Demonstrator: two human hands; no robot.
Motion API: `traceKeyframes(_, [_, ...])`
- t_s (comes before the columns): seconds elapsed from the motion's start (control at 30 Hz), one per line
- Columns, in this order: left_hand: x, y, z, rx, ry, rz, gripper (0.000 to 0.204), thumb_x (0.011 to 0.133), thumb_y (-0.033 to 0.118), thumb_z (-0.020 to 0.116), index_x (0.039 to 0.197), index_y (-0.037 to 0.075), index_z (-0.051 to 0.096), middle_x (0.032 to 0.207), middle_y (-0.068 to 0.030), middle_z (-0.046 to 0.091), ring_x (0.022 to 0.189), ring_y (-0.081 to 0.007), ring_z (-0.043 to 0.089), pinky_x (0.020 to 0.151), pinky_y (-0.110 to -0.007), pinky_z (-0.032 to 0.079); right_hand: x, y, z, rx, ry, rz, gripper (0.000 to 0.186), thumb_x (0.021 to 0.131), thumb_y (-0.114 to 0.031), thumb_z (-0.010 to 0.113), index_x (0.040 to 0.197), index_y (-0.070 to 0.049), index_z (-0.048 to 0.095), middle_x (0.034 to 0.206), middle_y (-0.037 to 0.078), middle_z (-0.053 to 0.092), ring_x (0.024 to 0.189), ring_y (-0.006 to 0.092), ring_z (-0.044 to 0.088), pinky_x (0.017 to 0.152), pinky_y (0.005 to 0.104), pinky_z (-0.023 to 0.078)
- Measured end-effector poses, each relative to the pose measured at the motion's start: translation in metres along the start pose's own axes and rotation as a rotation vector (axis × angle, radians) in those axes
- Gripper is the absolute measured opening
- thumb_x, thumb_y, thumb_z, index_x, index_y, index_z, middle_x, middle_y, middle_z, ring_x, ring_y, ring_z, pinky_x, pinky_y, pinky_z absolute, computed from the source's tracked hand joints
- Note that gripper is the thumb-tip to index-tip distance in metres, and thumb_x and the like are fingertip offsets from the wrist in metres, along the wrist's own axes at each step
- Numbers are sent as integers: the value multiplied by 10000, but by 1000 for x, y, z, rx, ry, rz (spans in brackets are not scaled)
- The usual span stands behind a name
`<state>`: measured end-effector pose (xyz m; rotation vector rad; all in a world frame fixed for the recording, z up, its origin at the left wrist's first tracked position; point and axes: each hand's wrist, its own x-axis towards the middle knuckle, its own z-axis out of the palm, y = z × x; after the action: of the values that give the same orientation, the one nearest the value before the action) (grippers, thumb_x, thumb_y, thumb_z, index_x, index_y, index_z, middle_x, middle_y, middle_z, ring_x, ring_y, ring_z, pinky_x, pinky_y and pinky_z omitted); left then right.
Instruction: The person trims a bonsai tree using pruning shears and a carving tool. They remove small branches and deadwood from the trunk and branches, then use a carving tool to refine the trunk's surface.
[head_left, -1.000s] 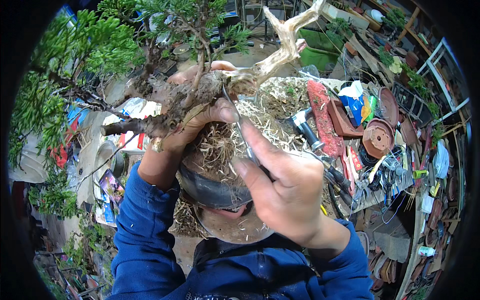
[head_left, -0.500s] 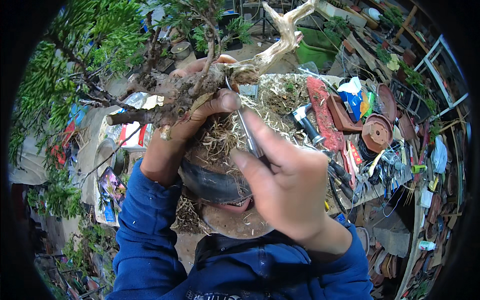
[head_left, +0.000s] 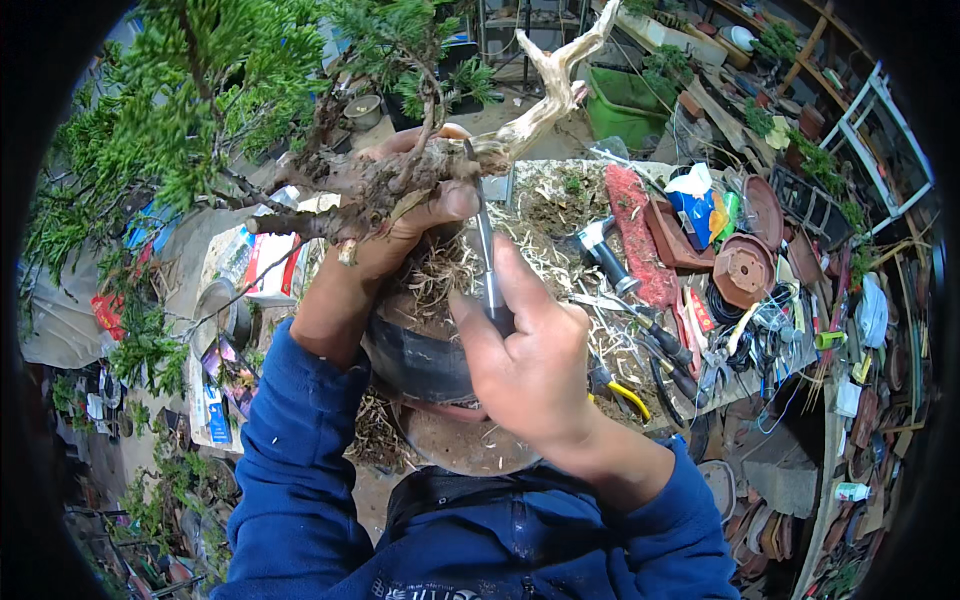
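Above a littered bench (head_left: 738, 393), one trunk (head_left: 385, 182) is gripped by your left hand (head_left: 415, 220); your right hand (head_left: 530, 360) clasps one blade (head_left: 486, 235), its tip at the trunk. Farther out: one green bin (head_left: 625, 108). White lettering marks your jacket (head_left: 460, 540).

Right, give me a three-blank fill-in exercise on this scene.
1. The right hand holds a slim metal tool whose tip points ____ from the person's torso.
2. The left hand, gripping the gnarled trunk, emerges from a ____ sleeve.
3. The plastic bin near the picture's top is ____.

Missing words: away; blue; green.
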<state>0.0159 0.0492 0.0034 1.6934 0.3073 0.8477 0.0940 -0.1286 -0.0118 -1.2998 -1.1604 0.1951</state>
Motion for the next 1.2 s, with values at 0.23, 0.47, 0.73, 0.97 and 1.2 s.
traceKeyframes(0.23, [0, 0, -2, -147, -82, 5, 991, 684, 409, 952, 1452, -19, 496, 1255, -103, 649, 1098, -183, 635, 960, -319, 530, -11, -11, -37, 601, -224, 380, 563, 998, -75, 651, 1469, 129, 419, 783, 81, 664, 495, 94, 559, 494, 226, 446])
traceKeyframes(0.47, [3, 6, -1, 7, -114, 39, 1225, 593, 665, 934, 1473, -50, 469, 1175, -72, 669, 1079, -142, 629, 932, -293, 516, 14, 12, -63, 1012, -596, 680, 472, 1089, -208, 500, 1429, 117, 471, 823, 100, 602, 584, 158, 577, 558, 239, 450])
traceKeyframes(0.73, [9, -5, 2, 4, -81, 93, 1062, 628, 592, 949, 1398, -7, 529, 1342, -137, 589, 1170, -210, 619, 1016, -379, 515, 36, 29, -64, 1166, -654, 730, 311, 1114, -191, 464, 1324, 33, 514, 826, 155, 641, 606, 151, 592, 563, 266, 474])
traceKeyframes(0.97, [13, -5, 14, -233, -120, -8, 1150, 534, 491, 1020, 1445, 2, 517, 1394, -193, 577, 1244, -272, 591, 1051, -412, 504, 36, 38, -70, 1109, -705, 658, 393, 1112, -169, 460, 1471, -9, 480, 833, 202, 648, 462, 154, 541, 442, 255, 431])
traceKeyframes(1.2, [9, -8, 14, -15, -77, 102, 753, 937, 575, 662, 1366, -39, 578, 1411, -152, 581, 1252, -236, 589, 1063, -379, 485, 34, 21, -64, 1036, -818, 578, 472, 1124, -273, 465, 1497, 15, 481, 707, 15, 535, 480, 69, 500, 444, 212, 383])
